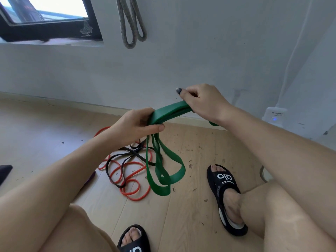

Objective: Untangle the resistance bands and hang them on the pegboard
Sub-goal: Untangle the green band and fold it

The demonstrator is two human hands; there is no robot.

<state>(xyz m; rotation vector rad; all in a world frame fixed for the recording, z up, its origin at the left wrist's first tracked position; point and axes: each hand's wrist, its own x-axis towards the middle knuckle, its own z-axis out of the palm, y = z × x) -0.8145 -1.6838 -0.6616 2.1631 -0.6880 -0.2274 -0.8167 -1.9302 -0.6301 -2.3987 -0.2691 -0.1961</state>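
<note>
Between both hands: green band [169, 111] spans L-R; left hand [134, 124] grip, right hand [203, 100] grip clamp its ends, loops hang below left.

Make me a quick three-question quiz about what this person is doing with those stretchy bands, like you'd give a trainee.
1. True or false: both hands hold the green band.
2. Multiple choice: where do the red band and black band lie?
A. on the floor, tangled together
B. hung on the wall
C. across the person's lap
3. Short answer: what hangs on the wall above the hands?

Key
1. True: the left hand grips one end of the stretched part and the right hand the other, while green loops dangle below the left hand.
2. A.
3. A grey braided band, in two loops beside the window.
</note>
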